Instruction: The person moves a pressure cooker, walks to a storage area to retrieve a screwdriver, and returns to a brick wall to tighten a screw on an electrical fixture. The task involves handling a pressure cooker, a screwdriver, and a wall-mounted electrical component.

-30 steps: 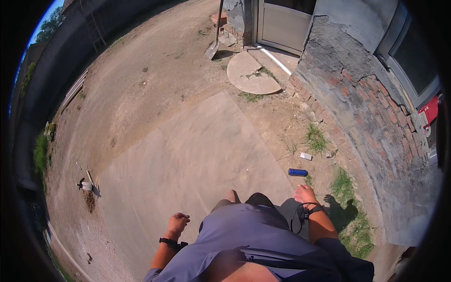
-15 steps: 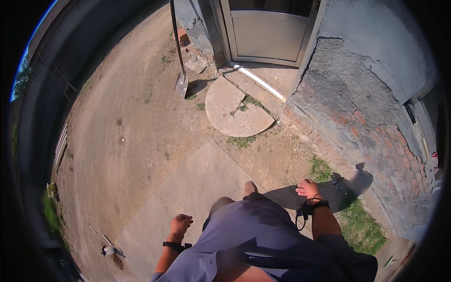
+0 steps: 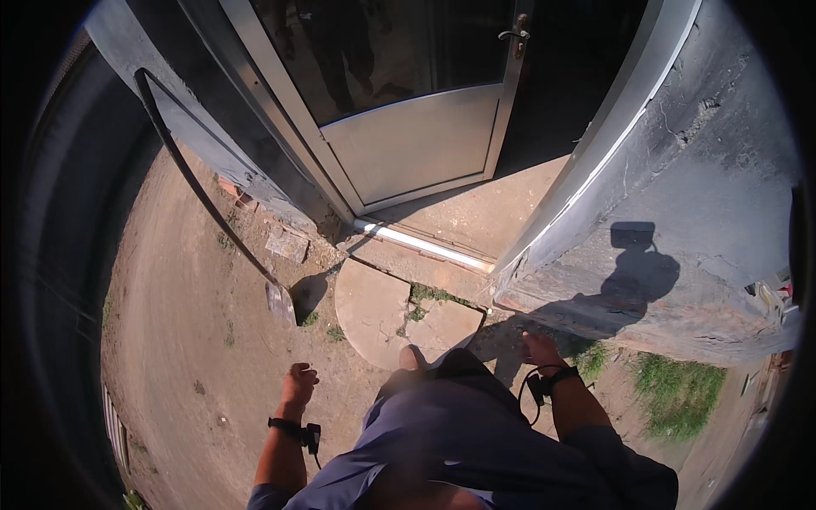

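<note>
Concrete slab (cracked) ahead, apart from fingers.

Looks like an outdoor yard at a building's entrance, in hard sunlight. Has a metal-framed door with dark glass above and a lever handle, standing ajar over a pale sill. Opens beside the door onto a sunlit floor. Has a cracked, rounded step with weeds in its gaps before the door, dirt and a propped shovel to the door's left. Shows a worn wall right of the door, with grass at its foot. Could be home or workshop; cannot tell.
</note>
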{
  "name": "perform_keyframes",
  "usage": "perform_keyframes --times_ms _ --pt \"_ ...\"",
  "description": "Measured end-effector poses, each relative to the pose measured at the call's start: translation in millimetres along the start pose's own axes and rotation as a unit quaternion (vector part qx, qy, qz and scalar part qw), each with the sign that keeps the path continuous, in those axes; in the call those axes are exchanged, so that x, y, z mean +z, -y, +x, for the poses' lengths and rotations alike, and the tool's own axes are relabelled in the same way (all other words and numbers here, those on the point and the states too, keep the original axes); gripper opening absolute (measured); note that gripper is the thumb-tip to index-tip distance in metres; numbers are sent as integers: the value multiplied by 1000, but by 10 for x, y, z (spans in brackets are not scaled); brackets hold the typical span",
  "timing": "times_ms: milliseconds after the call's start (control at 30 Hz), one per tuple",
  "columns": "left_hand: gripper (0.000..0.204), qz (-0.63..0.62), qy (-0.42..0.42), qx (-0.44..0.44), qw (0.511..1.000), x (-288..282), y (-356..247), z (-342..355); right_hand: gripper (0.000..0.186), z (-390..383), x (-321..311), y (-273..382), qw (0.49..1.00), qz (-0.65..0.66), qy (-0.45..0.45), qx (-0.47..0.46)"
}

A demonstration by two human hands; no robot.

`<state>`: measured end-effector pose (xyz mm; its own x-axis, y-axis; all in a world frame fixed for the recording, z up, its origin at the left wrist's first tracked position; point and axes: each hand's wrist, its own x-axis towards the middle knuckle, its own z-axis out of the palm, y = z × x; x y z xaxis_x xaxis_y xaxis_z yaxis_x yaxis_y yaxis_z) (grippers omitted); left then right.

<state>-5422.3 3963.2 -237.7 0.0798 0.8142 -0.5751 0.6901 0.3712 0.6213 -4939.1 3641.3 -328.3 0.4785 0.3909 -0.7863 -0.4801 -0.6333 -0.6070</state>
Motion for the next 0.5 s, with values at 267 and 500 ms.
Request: perform_keyframes --times_ms 267,500 --pt "30 144 83 437 884 667 -3479 2525 32 857 543 1461 995 27 40 -91" --pt "50 -42 233 270 933 1355 -5688 2876 37 1922 978 2910 927 -163 30 -336"
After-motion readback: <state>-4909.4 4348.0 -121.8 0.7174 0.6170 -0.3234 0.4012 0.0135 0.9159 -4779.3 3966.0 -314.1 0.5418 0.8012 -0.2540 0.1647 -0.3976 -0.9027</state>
